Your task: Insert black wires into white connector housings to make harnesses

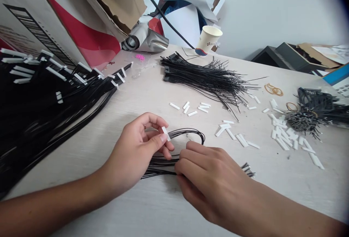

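My left hand (141, 146) pinches a small white connector (165, 133) between thumb and fingers. Thin black wires (188, 131) run from it and curve round in a loop toward my right hand (207, 175). The right hand is closed, its fingertips curled down out of sight around black wires. Beneath both hands a bundle of black wires (160, 162) lies on the table. Its silvery wire ends (248, 170) stick out beyond the right hand.
Loose white connectors (283, 133) lie scattered to the right. Behind is a pile of black wires (201, 76) near a paper cup (208, 40). Wires with white connectors (95, 95) fill the left side. Rubber bands (273, 89) and a tied wire bundle (308, 113) sit at the right.
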A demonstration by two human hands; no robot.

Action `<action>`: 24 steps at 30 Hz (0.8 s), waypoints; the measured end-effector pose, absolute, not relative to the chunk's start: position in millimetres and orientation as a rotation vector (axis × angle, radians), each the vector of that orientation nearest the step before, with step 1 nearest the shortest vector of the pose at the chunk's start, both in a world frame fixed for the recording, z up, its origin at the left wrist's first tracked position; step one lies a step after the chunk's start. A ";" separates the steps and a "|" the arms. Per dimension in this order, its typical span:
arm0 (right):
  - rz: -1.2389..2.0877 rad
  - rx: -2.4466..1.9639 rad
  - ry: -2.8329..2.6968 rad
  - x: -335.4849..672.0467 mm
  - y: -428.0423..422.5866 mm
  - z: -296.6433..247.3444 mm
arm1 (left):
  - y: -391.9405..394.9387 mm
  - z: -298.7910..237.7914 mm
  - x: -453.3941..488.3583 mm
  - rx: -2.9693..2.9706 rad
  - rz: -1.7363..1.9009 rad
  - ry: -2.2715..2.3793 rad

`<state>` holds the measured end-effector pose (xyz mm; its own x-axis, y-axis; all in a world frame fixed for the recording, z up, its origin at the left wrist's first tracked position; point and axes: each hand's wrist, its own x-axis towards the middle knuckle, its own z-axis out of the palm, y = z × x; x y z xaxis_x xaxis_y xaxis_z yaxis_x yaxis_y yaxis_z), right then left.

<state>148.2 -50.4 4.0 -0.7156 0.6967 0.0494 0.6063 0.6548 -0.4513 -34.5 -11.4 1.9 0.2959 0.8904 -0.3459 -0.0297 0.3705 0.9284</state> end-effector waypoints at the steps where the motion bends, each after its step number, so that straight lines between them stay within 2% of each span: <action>1: 0.589 -1.052 -2.678 148.1 -50.8 4.3 | -11.3 1.8 -34.5 1.005 0.770 1.093; 14: 0.547 -0.847 -2.755 147.5 -52.7 4.1 | -11.1 2.4 -33.6 1.022 0.752 1.099; 24: 0.776 -0.955 -2.708 143.8 -52.5 3.8 | -11.2 3.4 -33.0 1.035 0.741 1.093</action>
